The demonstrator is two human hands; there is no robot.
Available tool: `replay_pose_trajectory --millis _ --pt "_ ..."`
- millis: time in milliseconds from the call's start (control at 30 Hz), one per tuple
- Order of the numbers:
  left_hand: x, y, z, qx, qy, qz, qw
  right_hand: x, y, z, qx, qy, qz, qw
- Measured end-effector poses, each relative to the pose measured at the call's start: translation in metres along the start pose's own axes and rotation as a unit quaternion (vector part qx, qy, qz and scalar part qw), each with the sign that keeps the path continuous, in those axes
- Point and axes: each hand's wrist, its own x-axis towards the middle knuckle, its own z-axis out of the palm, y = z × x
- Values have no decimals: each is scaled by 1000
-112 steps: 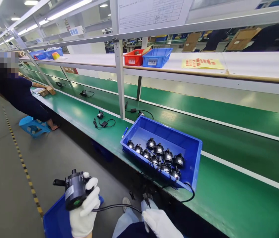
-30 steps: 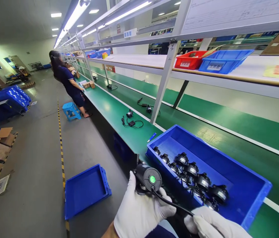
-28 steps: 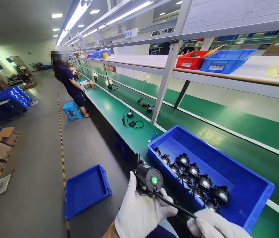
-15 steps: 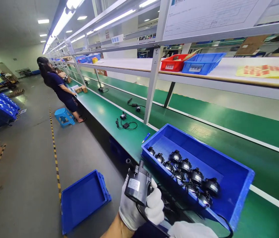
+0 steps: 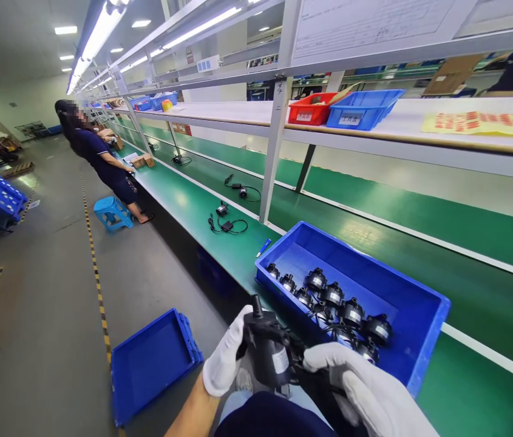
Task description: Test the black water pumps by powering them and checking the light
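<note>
Tray (image 5: 147, 364) is lying on the floor (image 5: 65, 279); with our gloved left hand (image 5: 225, 359) we are clasping a black pump (image 5: 265, 355), which is sitting right of that grip, spout up, between both hands. Our right hand (image 5: 365, 376) is pinching a dark, blurred cord (image 5: 322, 379); beyond, a blue box (image 5: 429, 337) is holding more pumps (image 5: 332, 294).

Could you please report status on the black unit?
Left hand gripping black unit. Right hand holding dark part, details unclear. Blue bin beyond; no obstruction visible.
</note>
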Motion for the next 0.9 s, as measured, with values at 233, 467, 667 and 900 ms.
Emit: replay_pose_trajectory --millis 233,467,667,900 --pt "-20 -5 -4 401 49 266 875 8 -4 9 49 -25 -43 998" --pt "-21 -10 -8 345 86 247 901 10 3 13 72 -24 -64 995" --pt "-19 -3 10 347 99 210 909 18 5 13 24 9 -40 999" --pt "-28 5 13 416 42 205 885 30 -13 5 10 26 47 999"
